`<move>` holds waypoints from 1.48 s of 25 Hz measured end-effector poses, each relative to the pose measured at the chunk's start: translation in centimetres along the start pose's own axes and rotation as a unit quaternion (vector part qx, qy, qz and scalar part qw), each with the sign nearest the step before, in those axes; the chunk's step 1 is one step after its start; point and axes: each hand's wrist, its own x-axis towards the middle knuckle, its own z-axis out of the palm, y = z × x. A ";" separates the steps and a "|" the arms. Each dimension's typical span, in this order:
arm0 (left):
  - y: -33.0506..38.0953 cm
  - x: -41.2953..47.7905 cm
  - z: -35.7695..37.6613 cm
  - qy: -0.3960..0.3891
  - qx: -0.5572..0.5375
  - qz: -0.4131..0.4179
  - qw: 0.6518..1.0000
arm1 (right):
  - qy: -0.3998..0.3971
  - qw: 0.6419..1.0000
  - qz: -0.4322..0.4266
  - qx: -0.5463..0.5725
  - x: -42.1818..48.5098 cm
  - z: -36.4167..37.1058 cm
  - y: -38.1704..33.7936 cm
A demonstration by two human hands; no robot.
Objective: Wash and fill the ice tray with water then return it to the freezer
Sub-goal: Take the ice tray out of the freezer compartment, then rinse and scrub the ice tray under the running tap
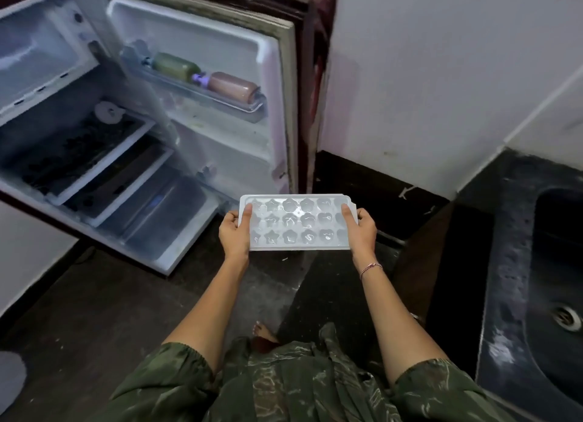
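Note:
A white plastic ice tray [296, 222] with star and flower shaped cells is held level in front of me, above the dark floor. My left hand [235, 232] grips its left end, thumb on top. My right hand [361, 230] grips its right end, thumb on top too. The cells glisten; I cannot tell how much water they hold. The small fridge [176, 156] stands open at the left. Its freezer compartment [41, 55] is at the top left, with its flap open.
The fridge door [220, 74] is swung open toward me, with two bottles [205, 77] lying on its shelf. Dark trays [82, 156] sit on the fridge shelves. A black stone counter with a sink [558, 282] runs along the right. A white wall stands behind.

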 end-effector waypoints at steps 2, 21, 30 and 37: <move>0.1 -1.0 2.3 -0.021 0.007 0.005 1.000 | 0.022 1.000 -0.003 0.011 0.1 -2.5 0.2; 3.1 -4.7 27.6 -0.318 0.154 0.093 0.931 | 0.355 0.925 0.061 0.121 3.0 -20.1 1.7; 3.2 -7.4 37.3 -0.450 0.209 0.113 0.861 | 0.512 0.840 0.085 0.157 2.4 -24.1 2.4; 1.2 -11.2 41.4 -0.517 0.233 0.106 0.817 | 0.569 0.796 0.105 0.177 0.4 -27.1 4.3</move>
